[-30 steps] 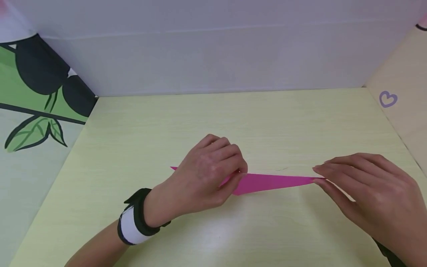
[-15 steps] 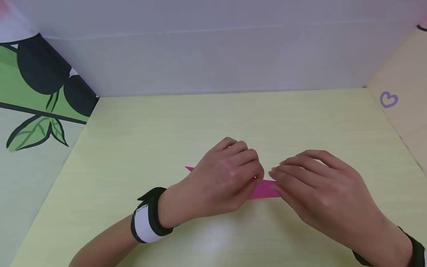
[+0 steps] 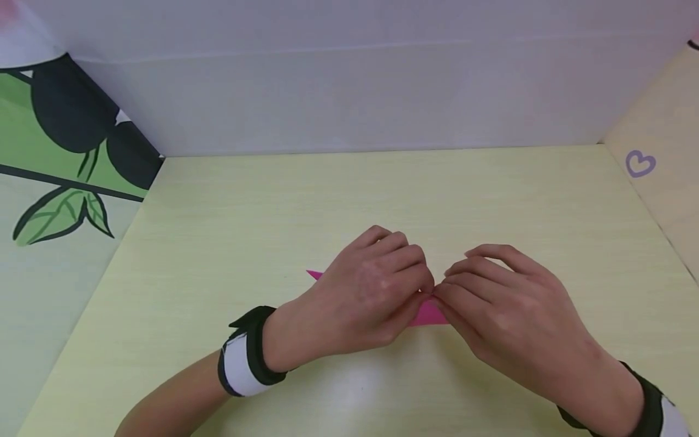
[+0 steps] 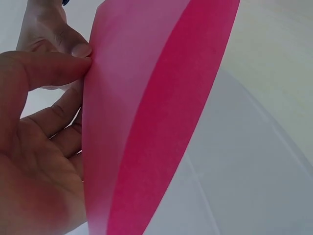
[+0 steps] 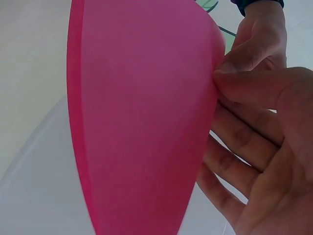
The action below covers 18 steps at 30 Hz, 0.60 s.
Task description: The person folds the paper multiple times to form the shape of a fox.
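Note:
A sheet of pink paper [image 3: 428, 314] is held up off the table, mostly hidden behind the hands in the head view. My left hand [image 3: 363, 291] pinches its upper edge between thumb and fingers. Right beside it, my right hand [image 3: 508, 315] pinches the same edge, the fingertips of both hands nearly meeting. In the left wrist view the paper [image 4: 132, 117] shows a lighter area and a deeper pink band along one side. The right wrist view has the paper [image 5: 146, 117] curving slightly, with the right thumb [image 5: 249, 88] pressed on its edge.
Below the hands lies a pale wooden tabletop [image 3: 246, 224]. A whitish panel [image 3: 349, 91] stands along its back. Printed side panels rise at left, with leaves [image 3: 60, 215], and at right, with a purple heart [image 3: 640, 164]. Both wrists wear black-and-white bands [image 3: 248, 352].
My right hand has slid left along the paper's edge from its far right tip up to the left hand. My left hand has shifted somewhat right with the paper, still pinching it.

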Tool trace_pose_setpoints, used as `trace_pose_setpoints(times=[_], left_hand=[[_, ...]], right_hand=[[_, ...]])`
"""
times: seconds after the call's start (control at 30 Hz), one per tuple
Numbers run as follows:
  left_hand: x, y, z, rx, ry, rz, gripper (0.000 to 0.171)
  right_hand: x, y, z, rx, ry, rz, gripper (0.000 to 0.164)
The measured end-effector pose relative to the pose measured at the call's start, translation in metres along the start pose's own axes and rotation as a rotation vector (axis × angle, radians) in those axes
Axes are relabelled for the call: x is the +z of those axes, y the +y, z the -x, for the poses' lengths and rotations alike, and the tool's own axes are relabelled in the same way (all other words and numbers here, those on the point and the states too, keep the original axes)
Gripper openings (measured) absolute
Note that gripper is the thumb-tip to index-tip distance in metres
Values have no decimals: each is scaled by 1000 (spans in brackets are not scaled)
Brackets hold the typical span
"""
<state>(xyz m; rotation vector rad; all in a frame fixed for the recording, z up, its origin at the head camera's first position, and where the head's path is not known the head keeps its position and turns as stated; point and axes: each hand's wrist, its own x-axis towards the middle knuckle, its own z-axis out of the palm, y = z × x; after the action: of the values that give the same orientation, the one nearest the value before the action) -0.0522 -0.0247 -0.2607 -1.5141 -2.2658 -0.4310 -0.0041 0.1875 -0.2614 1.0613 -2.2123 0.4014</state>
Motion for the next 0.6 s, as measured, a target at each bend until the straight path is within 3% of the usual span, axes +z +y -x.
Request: trace_pose_setpoints(times=[0.6], left_hand=[[-4,-3,9,16,-17,-23,9]], right_hand=[[0,-3,4,12,-9,-27,38]])
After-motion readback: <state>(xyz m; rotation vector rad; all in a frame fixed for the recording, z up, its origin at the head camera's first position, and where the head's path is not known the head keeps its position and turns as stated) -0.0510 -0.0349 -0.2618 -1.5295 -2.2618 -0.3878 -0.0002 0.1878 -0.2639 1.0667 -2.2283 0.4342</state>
